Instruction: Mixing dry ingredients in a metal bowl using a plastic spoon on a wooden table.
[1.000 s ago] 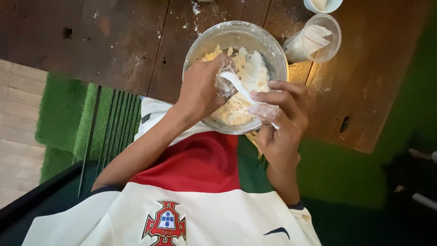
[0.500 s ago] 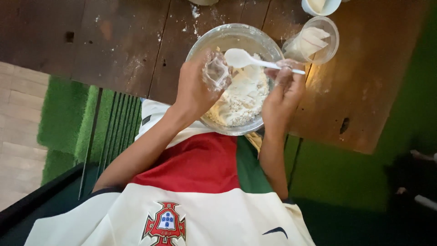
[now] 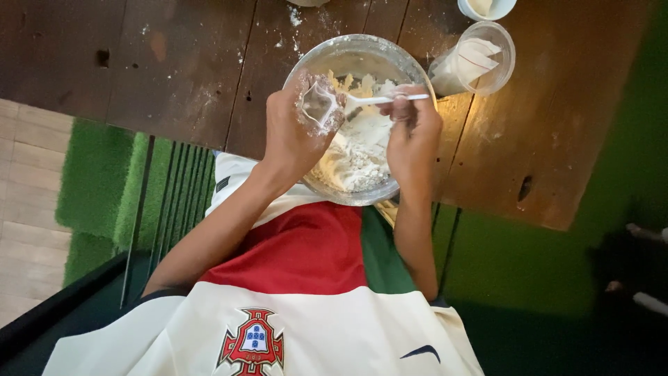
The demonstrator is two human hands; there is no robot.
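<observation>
A clear glass bowl point(image 3: 410, 66) of flour and yellowish lumps stands at the near edge of the dark wooden table point(image 3: 174, 63). My left hand point(image 3: 292, 129) holds a small clear plastic cup point(image 3: 319, 106), dusted with flour, tilted over the bowl. My right hand point(image 3: 414, 132) grips a white plastic spoon point(image 3: 369, 100) by its handle. The spoon's head is inside the cup's mouth.
A clear plastic cup with folded white paper point(image 3: 476, 59) stands right of the bowl. A small white container point(image 3: 487, 7) sits at the top edge. Flour dusts the table. Green carpet point(image 3: 94, 174) and a dark metal rack lie below the table edge.
My right hand has swung the spoon up out of the mixture and over to the left, putting its head into the cup. My left hand has raised the cup slightly.
</observation>
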